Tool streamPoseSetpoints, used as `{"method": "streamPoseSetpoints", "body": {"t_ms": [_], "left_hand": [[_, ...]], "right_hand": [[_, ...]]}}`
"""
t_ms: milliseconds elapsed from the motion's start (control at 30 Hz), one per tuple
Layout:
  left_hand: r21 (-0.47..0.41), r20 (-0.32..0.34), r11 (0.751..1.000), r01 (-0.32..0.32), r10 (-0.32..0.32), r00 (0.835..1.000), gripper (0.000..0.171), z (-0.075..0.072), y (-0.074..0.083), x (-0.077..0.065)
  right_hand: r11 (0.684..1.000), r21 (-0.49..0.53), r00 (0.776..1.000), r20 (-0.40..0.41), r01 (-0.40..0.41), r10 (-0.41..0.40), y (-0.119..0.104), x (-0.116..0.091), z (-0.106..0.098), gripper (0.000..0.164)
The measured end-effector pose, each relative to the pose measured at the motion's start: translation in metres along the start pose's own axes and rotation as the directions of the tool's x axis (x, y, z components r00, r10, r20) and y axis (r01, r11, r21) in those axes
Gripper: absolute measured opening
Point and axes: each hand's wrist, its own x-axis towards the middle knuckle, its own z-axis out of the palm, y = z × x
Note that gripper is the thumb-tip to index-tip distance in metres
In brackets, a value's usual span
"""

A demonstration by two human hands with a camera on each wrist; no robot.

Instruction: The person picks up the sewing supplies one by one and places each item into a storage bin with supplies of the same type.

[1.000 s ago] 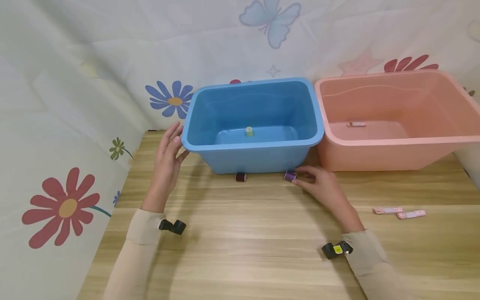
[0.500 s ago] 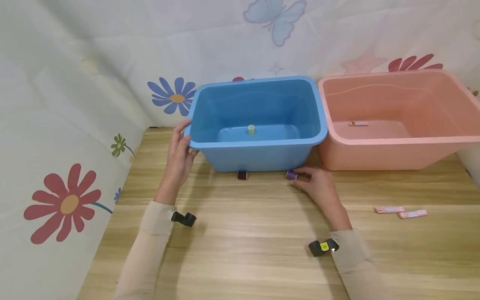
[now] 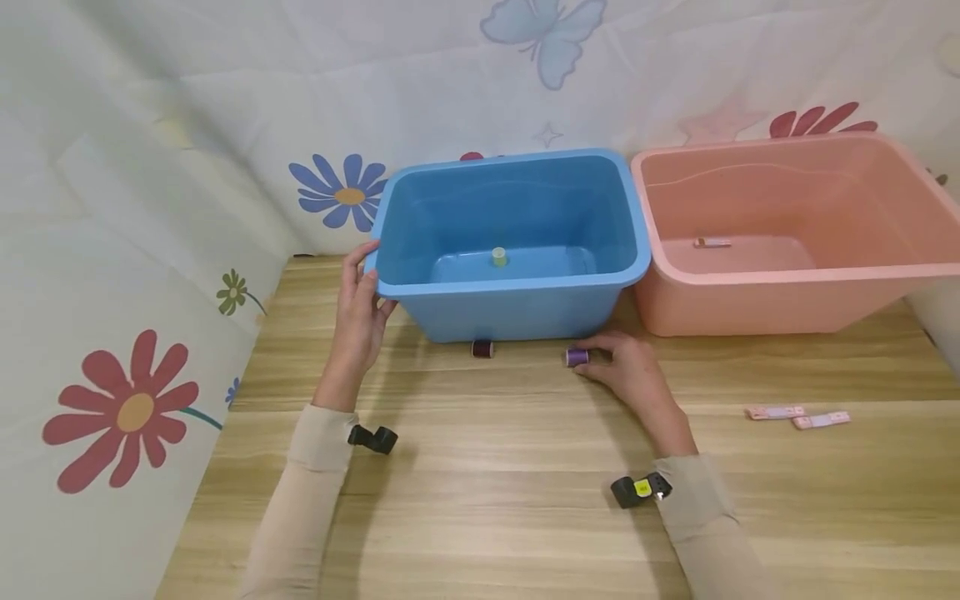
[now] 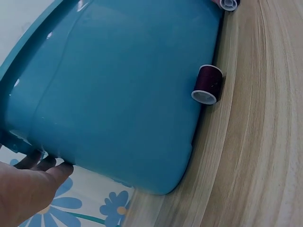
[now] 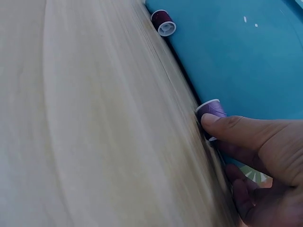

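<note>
A purple thread spool (image 3: 577,357) lies on its side just in front of the blue bin (image 3: 510,312), near its right front corner. My right hand (image 3: 633,371) pinches it between thumb and forefinger; in the right wrist view the thumb covers part of the purple thread spool (image 5: 212,108). With its fingers curled at the rim, my left hand (image 3: 358,321) holds the blue bin's left end. A dark maroon thread spool (image 3: 482,349) rests by the front wall, between the hands. Inside the bin stands a pale green spool (image 3: 499,257).
A pink bin (image 3: 780,304) stands right beside the blue one, with a small pink-and-white folded strip (image 3: 712,243) inside. Two similar pink strips (image 3: 776,412) lie on the wooden table (image 3: 487,500) at the right. A flower-patterned cloth (image 3: 225,125) hangs behind and at the left.
My left hand has moved right, onto the blue bin's rim. The purple spool has turned level and come slightly away from the bin's wall, with my right fingers at it.
</note>
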Motion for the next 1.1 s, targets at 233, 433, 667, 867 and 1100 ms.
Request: {"method": "streamPoseSetpoints", "body": {"t_ms": [233, 433, 667, 867, 1100], "left_hand": [[0.024, -0.006, 1.000, -0.008, 0.008, 1.000, 0.039, 0.0002, 0.0001, -0.0023], [0.019, -0.008, 1.000, -0.015, 0.015, 1.000, 0.040, 0.0007, -0.0004, -0.0017], [0.019, -0.015, 1.000, -0.020, 0.020, 1.000, 0.042, 0.0016, -0.0037, -0.0010], [0.003, -0.009, 1.000, -0.026, 0.026, 1.000, 0.042, 0.0010, -0.0055, -0.0015], [0.005, -0.005, 0.999, -0.032, 0.032, 0.999, 0.043, 0.0007, -0.0043, -0.0006]], "right_hand": [[1.000, 0.010, 1.000, -0.006, -0.002, 0.002, -0.0012, -0.0009, 0.0015, 0.027], [1.000, 0.016, 1.000, -0.017, -0.014, 0.014, -0.0029, -0.0001, 0.0018, 0.027], [1.000, 0.013, 1.000, -0.026, 0.004, -0.003, -0.0027, -0.0008, 0.0019, 0.027], [0.998, 0.040, 0.998, -0.031, 0.051, -0.050, -0.0032, -0.0002, -0.0006, 0.027], [0.993, 0.066, 0.995, -0.042, 0.095, -0.092, -0.0037, 0.0007, -0.0047, 0.028]]}}
